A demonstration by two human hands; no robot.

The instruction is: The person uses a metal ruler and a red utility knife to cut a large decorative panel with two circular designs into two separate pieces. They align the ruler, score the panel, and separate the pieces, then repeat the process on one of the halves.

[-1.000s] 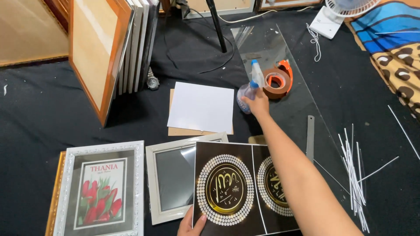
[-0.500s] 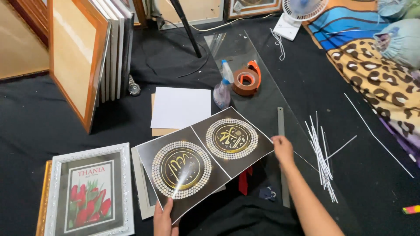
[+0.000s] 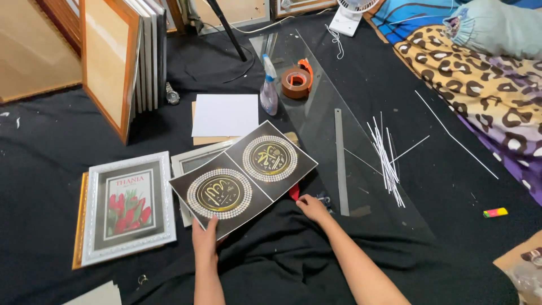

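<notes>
My left hand (image 3: 204, 240) grips the near edge of a black glossy print (image 3: 244, 176) bearing two round gold-and-white ornaments, and holds it tilted above an empty white frame (image 3: 189, 162). My right hand (image 3: 312, 207) rests on the black cloth just below the print's right corner, its fingers curled beside a small red object (image 3: 294, 192) and some small dark items (image 3: 324, 199). Whether it grips anything is unclear. A long metal ruler (image 3: 340, 161) lies to the right of that hand on a glass pane (image 3: 322, 118).
A white-framed flower picture (image 3: 127, 203) lies at left. White paper on cardboard (image 3: 224, 116), a spray bottle (image 3: 269, 90) and a tape dispenser (image 3: 297, 80) sit beyond the print. Stacked frames (image 3: 121, 62) lean at back left. Thin white sticks (image 3: 387, 152) lie right, near patterned bedding (image 3: 485, 85).
My right hand drew back from the spray bottle, passed the print's right edge, and now rests on the cloth below it. The print has turned and tilted in my left hand.
</notes>
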